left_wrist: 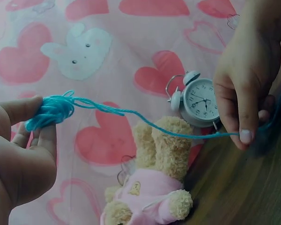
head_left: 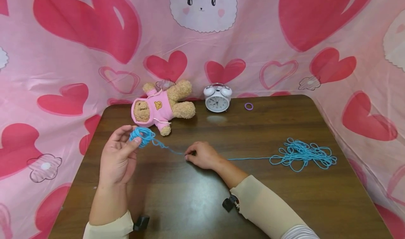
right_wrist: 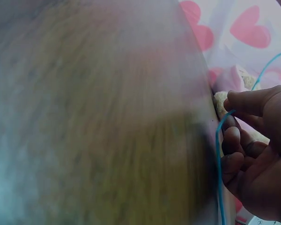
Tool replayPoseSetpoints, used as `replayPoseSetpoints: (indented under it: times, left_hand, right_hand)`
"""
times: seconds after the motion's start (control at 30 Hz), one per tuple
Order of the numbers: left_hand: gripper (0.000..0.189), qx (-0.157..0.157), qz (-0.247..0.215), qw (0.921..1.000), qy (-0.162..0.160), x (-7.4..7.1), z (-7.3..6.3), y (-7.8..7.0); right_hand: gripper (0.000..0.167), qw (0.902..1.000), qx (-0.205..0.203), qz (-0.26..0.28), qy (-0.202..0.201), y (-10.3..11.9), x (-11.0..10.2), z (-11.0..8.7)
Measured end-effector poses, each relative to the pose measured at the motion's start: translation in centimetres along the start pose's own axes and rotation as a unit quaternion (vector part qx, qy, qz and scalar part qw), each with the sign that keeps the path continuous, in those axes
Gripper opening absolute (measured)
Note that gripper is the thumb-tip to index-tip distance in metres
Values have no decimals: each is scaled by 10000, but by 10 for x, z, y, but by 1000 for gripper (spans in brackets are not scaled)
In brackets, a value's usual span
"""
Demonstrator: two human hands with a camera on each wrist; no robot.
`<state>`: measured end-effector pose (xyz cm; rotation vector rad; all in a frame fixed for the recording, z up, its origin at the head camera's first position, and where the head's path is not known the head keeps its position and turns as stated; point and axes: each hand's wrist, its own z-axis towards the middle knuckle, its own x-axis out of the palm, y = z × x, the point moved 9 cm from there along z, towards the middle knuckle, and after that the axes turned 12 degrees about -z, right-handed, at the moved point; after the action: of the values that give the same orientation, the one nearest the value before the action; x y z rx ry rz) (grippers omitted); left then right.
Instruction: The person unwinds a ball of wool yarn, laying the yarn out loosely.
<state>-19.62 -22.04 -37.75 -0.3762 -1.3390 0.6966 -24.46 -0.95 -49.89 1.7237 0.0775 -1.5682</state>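
Note:
My left hand [head_left: 118,154] holds a small wound bundle of blue yarn [head_left: 143,136] between thumb and fingers, raised over the left of the table. From the bundle a twisted strand [left_wrist: 159,127] runs across to my right hand [head_left: 204,155], whose thumb and fingertips pinch it. Beyond the right hand the yarn continues along the tabletop to a loose, looped heap of blue yarn [head_left: 303,155] on the right. In the right wrist view, the strand [right_wrist: 218,154] passes between thumb and forefinger and hangs down past the other curled fingers.
A plush bear [head_left: 162,105] in a pink hoodie lies at the back left of the brown table [head_left: 177,204]. Beside it stands a white alarm clock [head_left: 217,99], with a purple ring [head_left: 248,106] to its right. A pink heart-print cloth [head_left: 221,45] hangs behind.

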Motion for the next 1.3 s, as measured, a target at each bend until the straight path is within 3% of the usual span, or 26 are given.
replayPoseSetpoints:
  times: [0.2, 0.57, 0.97, 1.3]
  left_hand:
    - [35, -18, -105, 9999, -116, -7, 0, 1]
    - [33, -60, 115, 9986, -512, -24, -1, 5]
    - [33, -114, 74, 9978, -646, -40, -1, 12]
    - [32, -173, 223, 9952, -937, -50, -2, 15]
  right_hand:
    - [11, 9998, 118, 96, -114, -7, -9, -5]
    - [8, 9989, 253, 138, -374, -20, -29, -18]
    - [7, 9946, 510, 418, -807, -43, -55, -43]
    - [7, 9913, 728, 292, -1058, -67, -76, -66]
